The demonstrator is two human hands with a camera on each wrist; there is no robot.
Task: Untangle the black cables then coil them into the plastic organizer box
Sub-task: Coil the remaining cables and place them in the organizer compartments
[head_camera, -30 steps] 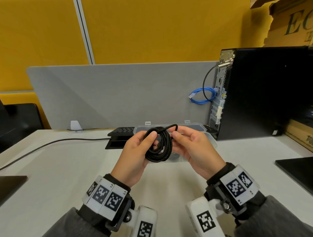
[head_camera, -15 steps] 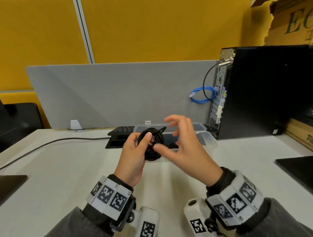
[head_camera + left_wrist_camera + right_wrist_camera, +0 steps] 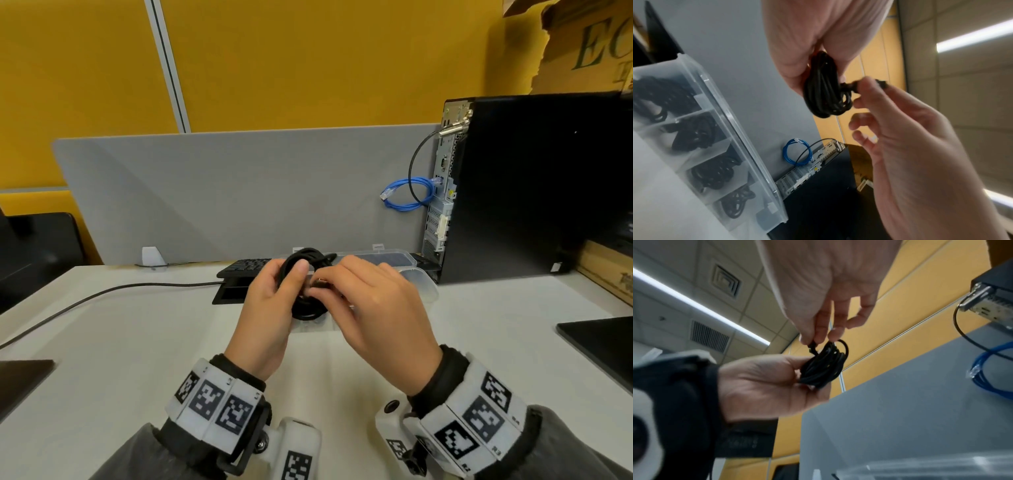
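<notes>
My left hand [image 3: 270,301] grips a small coil of black cable [image 3: 306,263] above the desk, thumb across its front. The coil [image 3: 824,91] hangs from that hand in the left wrist view. My right hand [image 3: 370,301] pinches the cable's plug end [image 3: 854,86] beside the coil, thumb and forefinger together, other fingers loose. In the right wrist view the pinch sits just over the coil [image 3: 824,363]. The clear plastic organizer box [image 3: 407,260] lies open behind my hands; several of its compartments [image 3: 701,134] hold coiled black cables.
A black computer tower [image 3: 534,185] stands at the right with a blue network cable [image 3: 407,192] looped at its back. A keyboard [image 3: 246,265] and a grey divider [image 3: 239,192] lie behind. One black cable [image 3: 102,294] runs across the desk on the left. A dark slab [image 3: 603,339] lies right.
My right hand let go of the coil, opened over it, then came back down and pinched the cable's end. The left hand kept the coil and drew it slightly lower.
</notes>
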